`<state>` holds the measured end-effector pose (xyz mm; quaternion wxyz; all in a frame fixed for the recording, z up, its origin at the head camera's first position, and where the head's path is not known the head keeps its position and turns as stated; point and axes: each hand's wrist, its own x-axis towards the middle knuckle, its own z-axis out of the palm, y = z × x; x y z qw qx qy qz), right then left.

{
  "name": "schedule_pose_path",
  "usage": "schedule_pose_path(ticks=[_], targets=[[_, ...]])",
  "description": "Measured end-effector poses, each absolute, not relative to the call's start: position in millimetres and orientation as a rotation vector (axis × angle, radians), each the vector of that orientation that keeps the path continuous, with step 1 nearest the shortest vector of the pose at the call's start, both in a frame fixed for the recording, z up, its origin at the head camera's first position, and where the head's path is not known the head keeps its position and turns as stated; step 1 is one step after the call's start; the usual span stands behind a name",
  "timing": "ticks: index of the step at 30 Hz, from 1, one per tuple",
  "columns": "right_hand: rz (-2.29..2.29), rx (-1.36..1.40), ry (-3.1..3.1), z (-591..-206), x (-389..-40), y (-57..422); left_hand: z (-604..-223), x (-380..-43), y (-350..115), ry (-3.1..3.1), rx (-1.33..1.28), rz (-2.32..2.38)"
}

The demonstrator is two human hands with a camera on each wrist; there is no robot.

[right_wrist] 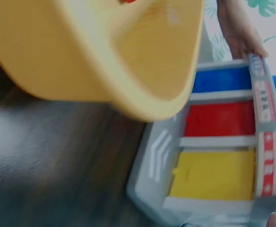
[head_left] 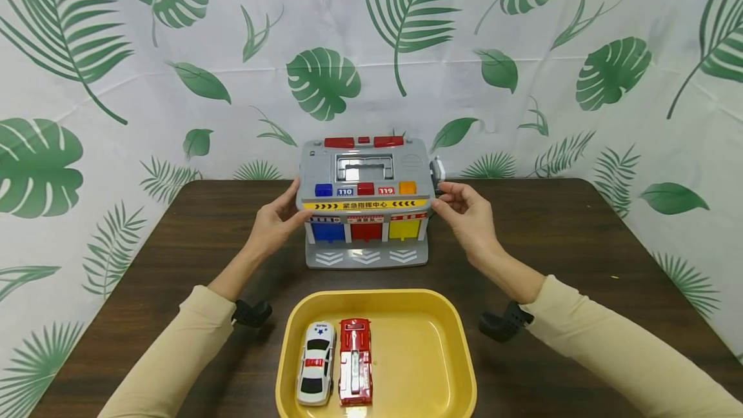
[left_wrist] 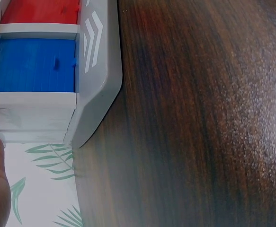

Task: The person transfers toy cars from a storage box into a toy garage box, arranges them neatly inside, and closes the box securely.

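Note:
A grey toy garage (head_left: 364, 199) stands at the back of the table, with blue, red and yellow doors in its front. At its left end my left hand (head_left: 275, 221) grips the roof edge, the thumb at the front corner and the fingers along the side. My right hand (head_left: 469, 218) holds the right end of the roof, thumb at the front corner and fingers bent beside a grey-and-white part (head_left: 438, 173). Only the right fingertips (right_wrist: 274, 220) show in the right wrist view.
A yellow tray (head_left: 418, 366) lies in front of the garage. Inside it, on the left, are a white police car (head_left: 316, 363) and a red fire truck (head_left: 355, 366). A leaf-patterned cloth (head_left: 360, 18) hangs behind the dark wooden table (head_left: 580, 263).

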<state>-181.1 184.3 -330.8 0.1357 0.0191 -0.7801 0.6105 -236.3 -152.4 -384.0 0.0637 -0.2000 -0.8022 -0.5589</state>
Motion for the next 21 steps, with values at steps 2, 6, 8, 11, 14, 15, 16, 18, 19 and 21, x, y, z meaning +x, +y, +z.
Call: schedule_pose_path(ticks=[2,6,8,11,14,15,16,18,19,21], targets=[[1.756,0.11,-2.269,-327,-181,177,-384,-237,-153,-2.42,-0.608,-1.696],[1.711,0.231,-2.304,-321,-182,164,-384,-237,-153,-2.421,-0.611,-1.701],[1.678,0.297,-2.324,-320,-183,157,-385,-237,-153,-2.42,-0.607,-1.704],[1.606,0.379,-2.365,-319,-185,149,-385,-238,-154,-2.419,-0.606,-1.7],[1.541,0.429,-2.407,-318,-186,141,-385,-238,-153,-2.414,-0.609,-1.707],[1.525,0.442,-2.417,-318,-186,139,-385,-238,-153,-2.414,-0.612,-1.707],[1.517,0.45,-2.426,-318,-187,137,-385,-238,-153,-2.411,-0.615,-1.71],[1.487,0.473,-2.444,-318,-187,132,-385,-238,-153,-2.407,-0.617,-1.715],[1.472,0.483,-2.452,-318,-188,131,-385,-238,-153,-2.405,-0.618,-1.717],[1.435,0.501,-2.466,-318,-188,127,-386,-239,-153,-2.4,-0.623,-1.718]])
